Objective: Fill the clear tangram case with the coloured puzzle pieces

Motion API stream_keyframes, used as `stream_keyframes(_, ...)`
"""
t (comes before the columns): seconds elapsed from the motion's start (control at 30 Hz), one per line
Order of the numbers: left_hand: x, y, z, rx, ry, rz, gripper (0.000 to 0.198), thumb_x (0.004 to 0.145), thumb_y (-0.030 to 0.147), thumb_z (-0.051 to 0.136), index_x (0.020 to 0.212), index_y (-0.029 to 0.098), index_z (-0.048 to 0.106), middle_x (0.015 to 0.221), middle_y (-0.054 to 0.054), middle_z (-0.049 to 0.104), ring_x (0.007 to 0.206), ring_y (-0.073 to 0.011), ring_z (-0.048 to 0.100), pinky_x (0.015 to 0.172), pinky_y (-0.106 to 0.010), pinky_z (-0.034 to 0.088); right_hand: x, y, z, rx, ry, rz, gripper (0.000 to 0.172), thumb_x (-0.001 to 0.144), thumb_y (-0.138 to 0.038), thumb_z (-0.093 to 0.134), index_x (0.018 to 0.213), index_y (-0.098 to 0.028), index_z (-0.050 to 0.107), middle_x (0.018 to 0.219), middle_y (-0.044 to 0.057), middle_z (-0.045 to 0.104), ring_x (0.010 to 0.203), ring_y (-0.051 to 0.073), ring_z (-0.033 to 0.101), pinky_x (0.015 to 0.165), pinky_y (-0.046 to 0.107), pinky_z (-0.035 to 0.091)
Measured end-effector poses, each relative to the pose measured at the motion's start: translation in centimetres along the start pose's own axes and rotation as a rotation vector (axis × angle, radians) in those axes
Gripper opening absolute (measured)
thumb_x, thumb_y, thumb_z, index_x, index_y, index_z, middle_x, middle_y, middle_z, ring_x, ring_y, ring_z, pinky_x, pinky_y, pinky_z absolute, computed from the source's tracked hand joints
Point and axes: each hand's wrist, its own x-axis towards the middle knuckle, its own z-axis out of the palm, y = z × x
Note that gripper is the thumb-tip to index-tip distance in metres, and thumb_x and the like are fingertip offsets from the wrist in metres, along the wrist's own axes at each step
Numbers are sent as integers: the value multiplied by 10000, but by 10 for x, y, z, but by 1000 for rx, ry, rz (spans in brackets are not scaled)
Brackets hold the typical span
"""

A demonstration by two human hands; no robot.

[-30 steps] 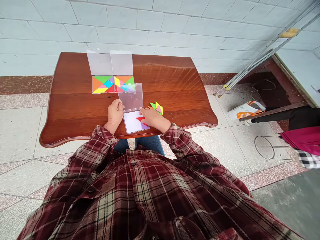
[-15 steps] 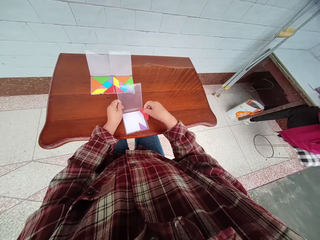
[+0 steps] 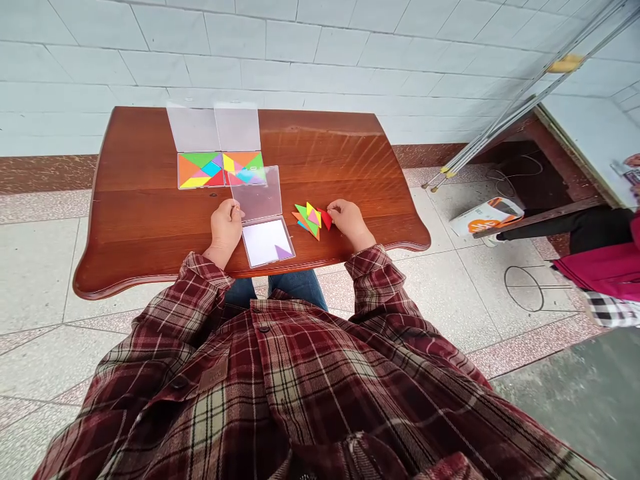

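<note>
Your left hand sits left of lower centre, fingers closed on the left edge of the clear lid of an open tangram case. Your right hand lies right of centre, curled, its fingertips against a red triangle; whether it grips the piece, this view does not settle. The loose tangram pieces form a small overlapping heap on the table, just left of your right hand, between it and the case. The heap runs roughly left to right, and your right hand is the nearer. The case's white tray holds one purple triangle. Two filled tangram cases lie open at upper left.
</note>
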Motion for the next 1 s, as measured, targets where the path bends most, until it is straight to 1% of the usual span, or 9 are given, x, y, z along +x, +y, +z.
stream_keyframes(0.13, 0, -1, 0, -3, 3, 2, 102, 857, 174, 454, 790, 220, 518, 723, 9, 621, 647, -110, 580, 685, -249, 474, -23, -30, 1, -162, 118, -126, 123, 816, -157, 501, 876, -166, 607, 923, 94, 612, 853, 205, 558, 861, 384, 447)
stream_keyframes(0.23, -1, 0, -1, 1, 6, 8, 104, 861, 181, 453, 791, 218, 520, 723, 7, 623, 646, -110, 579, 690, -249, 474, -52, -64, 13, -199, -125, -288, 115, 858, -194, 517, 913, -176, 616, 941, 71, 633, 896, 197, 573, 857, 335, 442)
stream_keyframes(0.3, -1, 1, -1, 1, 5, 10, 106, 865, 187, 450, 793, 216, 521, 721, 6, 624, 642, -109, 576, 691, -248, 474, -73, -86, 26, -273, -351, -337, 114, 860, -202, 551, 948, -175, 619, 936, 62, 645, 924, 198, 588, 838, 308, 444)
stream_keyframes(0.33, -1, 1, -1, -1, 4, 11, 107, 867, 187, 447, 795, 215, 522, 721, 6, 624, 639, -108, 573, 690, -247, 474, -82, -95, 32, -333, -409, -338, 149, 865, -219, 564, 991, -163, 619, 980, 81, 646, 944, 205, 593, 836, 305, 444)
stream_keyframes(0.5, -1, 1, 0, -5, 5, 10, 108, 870, 189, 445, 799, 218, 522, 727, 6, 626, 630, -108, 565, 676, -247, 475, -101, -118, 50, -549, -458, -218, 282, 886, -252, 554, 1134, -121, 585, 1150, 151, 611, 922, 229, 621, 763, 310, 451)
stream_keyframes(0.6, 0, -1, 0, -2, 4, 7, 107, 866, 190, 444, 796, 221, 519, 731, 5, 624, 636, -111, 568, 676, -250, 473, -94, -117, 52, -524, -472, -215, 266, 859, -227, 580, 1106, -128, 597, 1120, 134, 628, 916, 213, 615, 746, 290, 437)
stream_keyframes(0.73, 1, -3, 1, 9, 4, 7, 93, 860, 207, 451, 798, 224, 518, 728, 9, 622, 646, -115, 577, 684, -251, 471, -81, -107, 52, -373, -503, -270, 70, 811, -190, 617, 869, -159, 640, 928, 65, 661, 850, 174, 591, 723, 261, 405)
stream_keyframes(0.8, 1, -4, 1, 12, 2, 6, 88, 859, 211, 451, 803, 225, 517, 729, 11, 623, 649, -114, 581, 687, -250, 470, -75, -99, 46, -232, -472, -274, 40, 804, -195, 612, 779, -166, 626, 843, 33, 654, 806, 155, 579, 724, 253, 400)
stream_keyframes(1.0, 2, -2, 0, 11, -3, 1, 90, 851, 196, 441, 804, 218, 514, 726, 6, 622, 656, -115, 581, 695, -249, 466, -52, -44, 9, 84, -90, -152, 115, 802, -293, 550, 804, -194, 609, 764, 8, 634, 721, 158, 554, 723, 287, 422)
